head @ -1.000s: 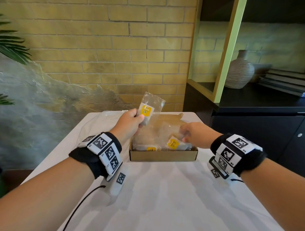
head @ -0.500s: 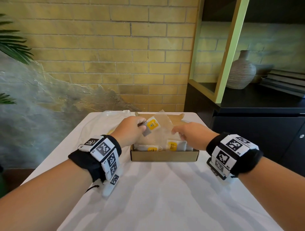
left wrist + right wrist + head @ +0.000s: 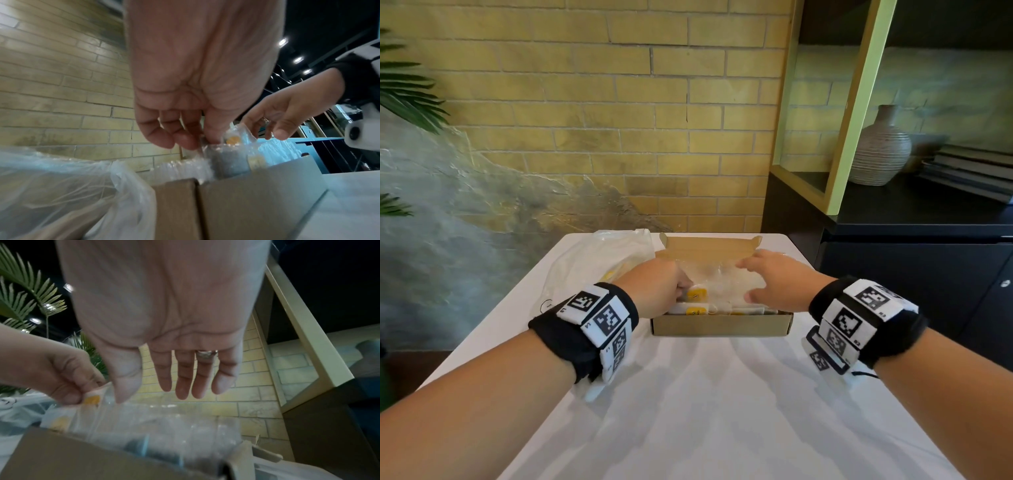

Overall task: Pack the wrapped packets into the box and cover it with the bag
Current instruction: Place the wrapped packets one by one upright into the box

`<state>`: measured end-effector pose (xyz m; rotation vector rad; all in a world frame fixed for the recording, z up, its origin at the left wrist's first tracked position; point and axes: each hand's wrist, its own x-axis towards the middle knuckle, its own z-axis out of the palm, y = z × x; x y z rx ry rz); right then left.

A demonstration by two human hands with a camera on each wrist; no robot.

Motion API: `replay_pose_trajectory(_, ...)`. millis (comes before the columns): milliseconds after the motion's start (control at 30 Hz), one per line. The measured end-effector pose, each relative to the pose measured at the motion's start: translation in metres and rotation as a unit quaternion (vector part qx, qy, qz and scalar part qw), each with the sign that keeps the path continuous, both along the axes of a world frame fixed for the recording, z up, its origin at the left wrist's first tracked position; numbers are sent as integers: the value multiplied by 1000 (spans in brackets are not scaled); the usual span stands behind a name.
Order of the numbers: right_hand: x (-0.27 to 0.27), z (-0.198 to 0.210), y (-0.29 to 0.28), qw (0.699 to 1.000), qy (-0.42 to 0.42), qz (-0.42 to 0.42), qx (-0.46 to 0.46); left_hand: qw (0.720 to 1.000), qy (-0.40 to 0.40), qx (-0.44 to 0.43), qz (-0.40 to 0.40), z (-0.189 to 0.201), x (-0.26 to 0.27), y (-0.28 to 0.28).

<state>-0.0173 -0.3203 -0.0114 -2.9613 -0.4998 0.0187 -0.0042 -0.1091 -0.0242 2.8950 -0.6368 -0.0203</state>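
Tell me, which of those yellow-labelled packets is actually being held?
The packet at the box's left side: the left hand pinches it, while the others lie loose inside.

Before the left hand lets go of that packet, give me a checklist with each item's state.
1. Left hand pinches the packet: ok.
2. Packet is over the box, not the table: ok.
3. Right hand open above the box, holding nothing: ok.
4. Packet lying flat on the others: cannot tell.
5. Bag within reach, left of the box: ok.
6. Box covered: not ok.
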Motion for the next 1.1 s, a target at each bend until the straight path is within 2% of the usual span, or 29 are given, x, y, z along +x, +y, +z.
replay_pose_trajectory(133,-4,-8,4,998,42,9,-43,998,-6,61,-15,5,-2,-3)
replay_pose_trajectory(300,-7,-8,6,999,27,3,-20,992,-39,117,-23,5,-1,-4)
replay_pose_trajectory(467,-16,-13,5,994,51,24,-90,979,122,165,-21,-8,-13,-11)
replay_pose_trajectory(633,-28,-12,-1,987,127,50,-88,971,154,183,-3,-1,-28,-10)
replay_pose_trajectory(733,-33,-13,-5,983,143,61,-102,966,163,198,-1,3,-34,-10)
replay_pose_trajectory(833,-34,-13,-6,983,147,55,-96,968,175,181,0,8,-34,-11)
replay_pose_trajectory(1000,-20,-15,4,988,111,41,-97,987,125,101,15,7,-21,-30)
replay_pose_trajectory(1100,-9,-22,8,987,110,39,-111,987,117,104,25,-2,-10,-35)
